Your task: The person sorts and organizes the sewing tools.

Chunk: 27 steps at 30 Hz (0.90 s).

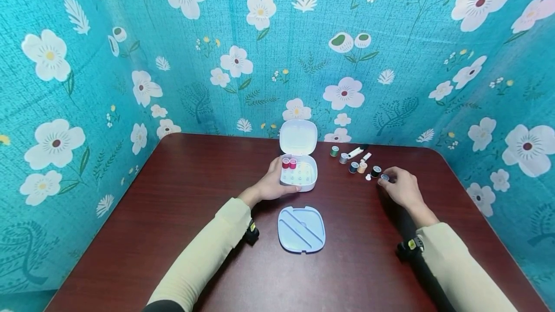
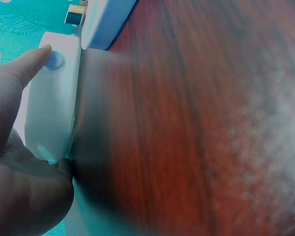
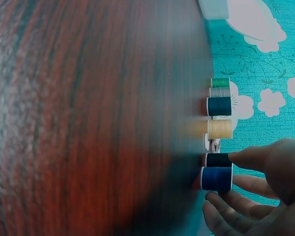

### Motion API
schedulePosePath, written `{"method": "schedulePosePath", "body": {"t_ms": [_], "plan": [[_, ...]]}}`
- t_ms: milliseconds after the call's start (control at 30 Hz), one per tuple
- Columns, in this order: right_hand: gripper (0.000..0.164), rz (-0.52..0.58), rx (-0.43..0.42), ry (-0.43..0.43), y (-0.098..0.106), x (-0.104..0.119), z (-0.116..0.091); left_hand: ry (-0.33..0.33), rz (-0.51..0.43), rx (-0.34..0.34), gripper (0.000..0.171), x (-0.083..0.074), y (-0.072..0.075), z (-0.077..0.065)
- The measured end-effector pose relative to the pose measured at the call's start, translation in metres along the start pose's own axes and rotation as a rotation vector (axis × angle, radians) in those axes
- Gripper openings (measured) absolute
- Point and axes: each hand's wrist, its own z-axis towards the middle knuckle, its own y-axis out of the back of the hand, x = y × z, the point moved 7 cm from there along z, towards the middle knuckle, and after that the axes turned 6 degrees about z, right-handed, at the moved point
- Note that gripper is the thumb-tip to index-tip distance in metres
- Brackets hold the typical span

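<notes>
My left hand [image 1: 274, 183] grips the left side of an open white sewing box [image 1: 308, 188], thumb along its front wall. Inside, red and pink thread spools [image 1: 293, 163] stand at the back left of a pegged tray. On the right, my right hand [image 1: 401, 187] pinches a blue thread spool [image 3: 216, 178] at the table, thumb on one side and fingers on the other. Right beside it stands a black thread spool [image 1: 376, 171]. In the left wrist view the thumb [image 2: 32, 64] lies against the box wall.
A pale blue divided lid [image 1: 301, 229] lies in front of the box. Between box and right hand are green [image 1: 334, 151], grey [image 1: 344, 158], dark blue [image 1: 353, 167] and beige [image 1: 362, 167] spools, plus small white items [image 1: 355, 153]. A floral curtain [image 1: 260, 61] hangs behind the table.
</notes>
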Motion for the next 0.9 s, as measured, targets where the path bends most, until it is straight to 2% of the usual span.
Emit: {"method": "schedulePosePath", "body": {"t_ms": [133,300,467,633,900], "plan": [[0.027,0.016,0.003,-0.011,0.0000,-0.0017,0.0006,-0.004,-0.018,-0.014,0.111,-0.0009,0.0011,-0.0006],[0.025,0.027,0.006,-0.035,0.0007,-0.0030,0.0002,0.015,-0.012,-0.001,0.115,0.0070,-0.0037,0.0042],[0.022,0.040,-0.001,-0.054,0.0020,-0.0045,0.0011,-0.002,-0.009,-0.014,0.113,0.0023,-0.0011,0.0018],[0.022,0.094,0.015,-0.072,0.0012,-0.0051,0.0001,-0.008,-0.006,-0.024,0.112,-0.0022,0.0019,-0.0016],[0.024,0.188,0.023,-0.055,0.0005,-0.0004,-0.0042,-0.007,-0.004,-0.017,0.112,-0.0009,0.0005,-0.0011]]}}
